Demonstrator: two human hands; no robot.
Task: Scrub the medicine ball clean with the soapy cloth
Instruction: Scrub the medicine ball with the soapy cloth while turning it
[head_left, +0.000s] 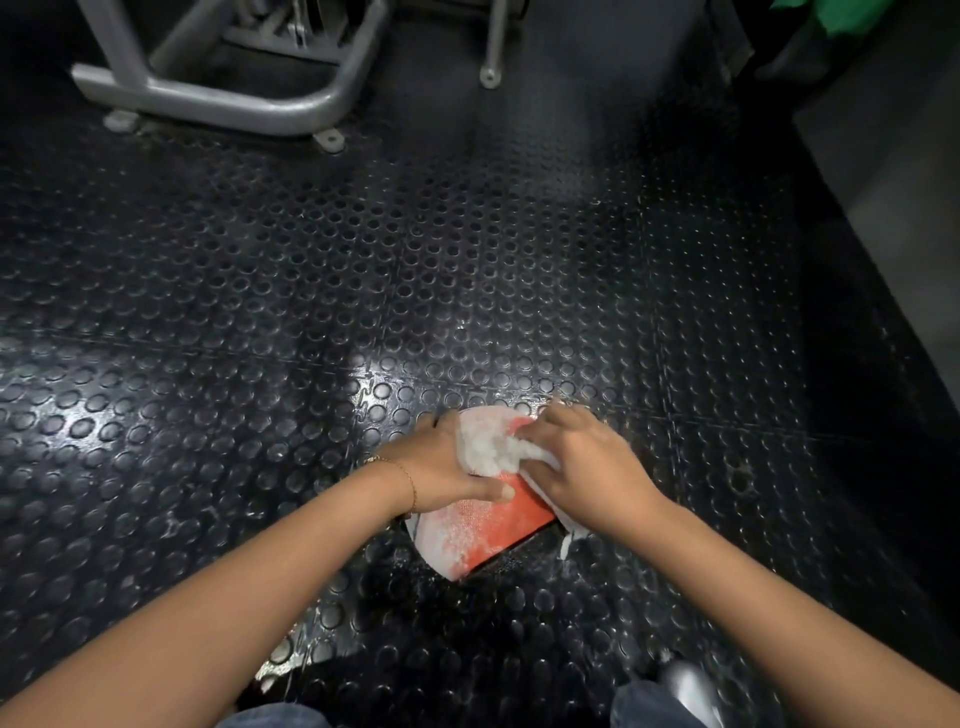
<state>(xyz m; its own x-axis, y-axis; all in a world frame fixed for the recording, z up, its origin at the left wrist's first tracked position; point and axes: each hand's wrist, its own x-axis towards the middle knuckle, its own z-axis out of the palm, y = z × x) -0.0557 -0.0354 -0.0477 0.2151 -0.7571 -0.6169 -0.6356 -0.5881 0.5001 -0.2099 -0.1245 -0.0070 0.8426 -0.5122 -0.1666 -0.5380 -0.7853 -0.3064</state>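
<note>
Head: medicine ball (496, 522) under right grip (587, 462)

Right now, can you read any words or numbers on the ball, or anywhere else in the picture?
None: no word, number or sign can be read.
The medicine ball shows only red and white panels. Suds and the soapy cloth cover part of it, so any print there is hidden.
The studded floor mat and the grey metal frame show no writing.

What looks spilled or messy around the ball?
Soapy water is on the floor: white streaks lie on the near side of the ball, towards the person's knees. The other foam sits on the ball, by the cloth in the right hand. Nothing looks damaged.
</note>
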